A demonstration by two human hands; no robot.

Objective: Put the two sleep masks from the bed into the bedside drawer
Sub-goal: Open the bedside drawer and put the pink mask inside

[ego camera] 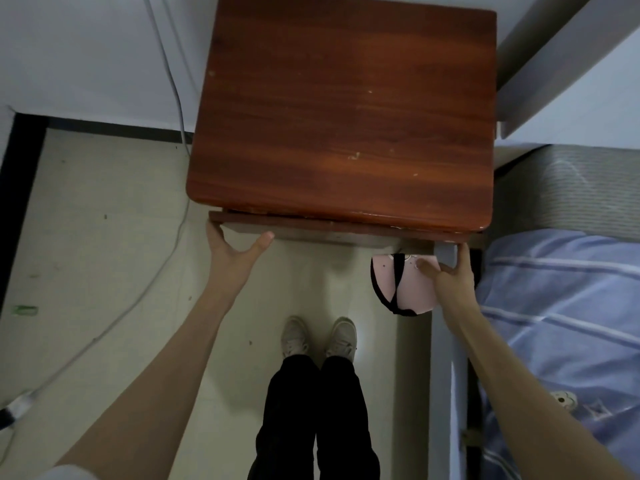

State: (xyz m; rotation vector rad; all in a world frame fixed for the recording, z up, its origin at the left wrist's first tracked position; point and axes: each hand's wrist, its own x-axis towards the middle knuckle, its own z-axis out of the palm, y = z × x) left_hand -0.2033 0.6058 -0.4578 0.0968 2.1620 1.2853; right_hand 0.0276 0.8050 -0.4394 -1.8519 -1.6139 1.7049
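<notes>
A reddish-brown wooden bedside table (343, 109) fills the upper middle, seen from above. Its drawer front (332, 232) sticks out slightly below the front edge. My left hand (232, 252) grips the drawer front's left end, thumb stretched along its underside. My right hand (452, 277) is at the drawer's right end and holds a pink sleep mask (408, 285) with a black strap, which hangs down beside the bed frame. The inside of the drawer is hidden. I see only one mask.
The bed with a blue striped sheet (561, 306) lies to the right, its grey metal frame (446, 358) next to my right arm. My feet (320, 336) stand on the pale floor. A white cable (166, 244) runs down the wall and across the floor at left.
</notes>
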